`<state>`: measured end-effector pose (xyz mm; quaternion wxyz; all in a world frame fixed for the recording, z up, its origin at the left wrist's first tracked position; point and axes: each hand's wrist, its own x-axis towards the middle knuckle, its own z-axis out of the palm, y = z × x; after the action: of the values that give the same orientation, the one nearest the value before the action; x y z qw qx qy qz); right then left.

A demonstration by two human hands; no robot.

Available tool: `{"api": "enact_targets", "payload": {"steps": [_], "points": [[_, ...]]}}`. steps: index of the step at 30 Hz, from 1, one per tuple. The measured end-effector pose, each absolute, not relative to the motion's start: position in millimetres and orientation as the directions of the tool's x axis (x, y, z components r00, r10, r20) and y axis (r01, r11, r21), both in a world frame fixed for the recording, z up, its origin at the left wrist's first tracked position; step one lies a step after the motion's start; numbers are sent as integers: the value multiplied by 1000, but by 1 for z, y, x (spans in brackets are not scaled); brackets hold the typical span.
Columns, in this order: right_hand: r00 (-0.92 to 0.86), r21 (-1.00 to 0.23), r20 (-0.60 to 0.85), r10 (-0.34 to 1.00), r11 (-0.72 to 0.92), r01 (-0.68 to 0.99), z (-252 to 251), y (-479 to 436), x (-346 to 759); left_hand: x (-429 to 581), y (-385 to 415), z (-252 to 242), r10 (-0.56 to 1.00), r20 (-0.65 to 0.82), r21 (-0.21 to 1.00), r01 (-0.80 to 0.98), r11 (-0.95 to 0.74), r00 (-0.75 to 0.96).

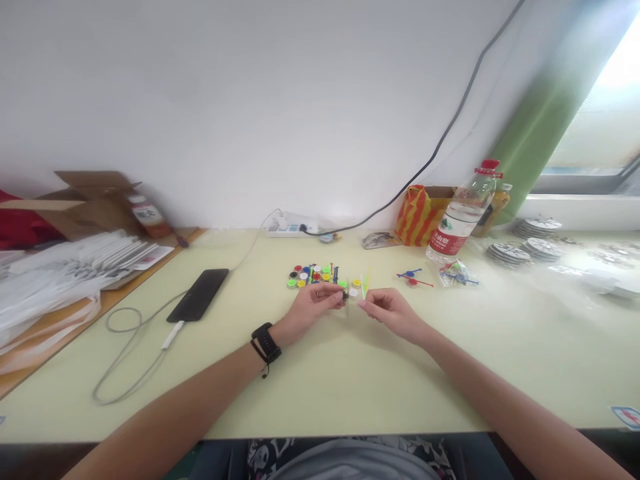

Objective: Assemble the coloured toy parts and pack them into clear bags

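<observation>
My left hand (320, 301) is closed in a pinch around a small black piece (345, 295), mostly covered by the fingertips. A thin pale stick points down from beside that piece. To its right, my right hand (387, 310) is closed too, thumb and forefinger at the lower end of a thin white stick (363, 287). A yellow-green stick (369, 277) stands right beside the white one. Just behind the hands lie several small round pieces (317, 277) in red, yellow, green, white, blue and black, with coloured arrow-shaped sticks (335, 274) among them.
Blue and red arrow pieces (412, 277) and a small plastic bag of parts (457, 273) lie to the right. Behind them stands a large water bottle (457, 223). Stacked discs (507, 254) sit further right. A charging phone (198, 295) and its cable lie left.
</observation>
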<state>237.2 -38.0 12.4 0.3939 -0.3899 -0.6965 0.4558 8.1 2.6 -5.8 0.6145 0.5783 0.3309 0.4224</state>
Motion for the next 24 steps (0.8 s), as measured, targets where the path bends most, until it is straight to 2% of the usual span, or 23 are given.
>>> {"api": "enact_targets", "payload": {"steps": [5,7,10,12,15,19,24], "points": [[-293,-894,255,922,340,291,3,-26,245,7,4,-3,901,13,968,-231,97,434],[-255,-808,319,913,403,431,-4,-19,252,6,5,-1,899,-38,953,-256,165,436],[-254,-599,399,881,461,655,-14,-11,262,4,6,1,892,-90,928,-288,236,443],[-298,-498,407,864,483,720,-20,-8,266,4,7,1,888,-101,915,-309,259,448],[-366,-424,388,846,516,744,-27,-4,268,3,8,-1,884,-94,904,-332,269,458],[-391,-410,388,834,536,738,-32,1,268,1,9,-3,878,-87,894,-351,277,471],[-314,-497,416,854,502,707,-37,6,269,1,9,-3,880,-94,887,-363,286,465]]}}
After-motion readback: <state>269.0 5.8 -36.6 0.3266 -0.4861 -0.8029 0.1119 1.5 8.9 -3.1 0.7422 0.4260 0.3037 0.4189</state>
